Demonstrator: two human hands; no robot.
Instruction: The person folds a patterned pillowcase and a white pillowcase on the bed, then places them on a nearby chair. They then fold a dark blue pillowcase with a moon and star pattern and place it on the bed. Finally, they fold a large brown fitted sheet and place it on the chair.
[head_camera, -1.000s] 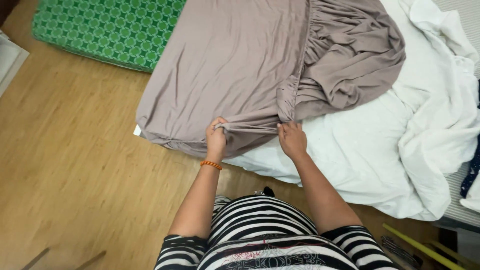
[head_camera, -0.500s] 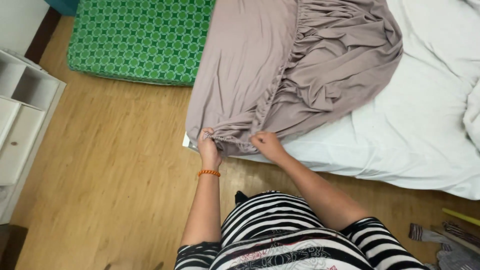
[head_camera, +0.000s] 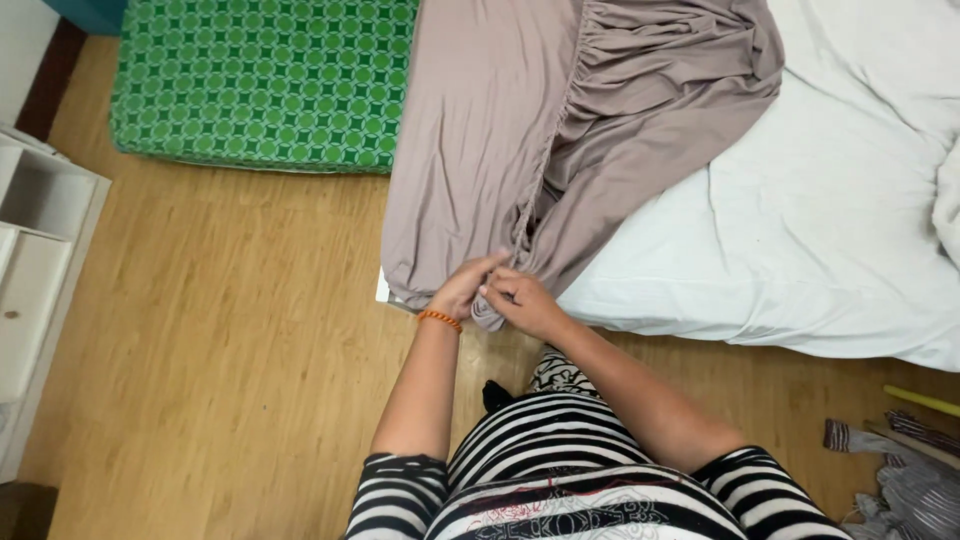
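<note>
Bedding first: your white mattress (head_camera: 800, 260) carries the taupe fitted sheet (head_camera: 520, 130), its gathered hem bunched at the near corner by the green mat (head_camera: 260, 80). Both your left hand (head_camera: 462, 292) and right hand (head_camera: 520, 300) pinch that hem closed (fingers meeting). Seemingly you're seating the corner; next, stretch the elastic under it.
</note>
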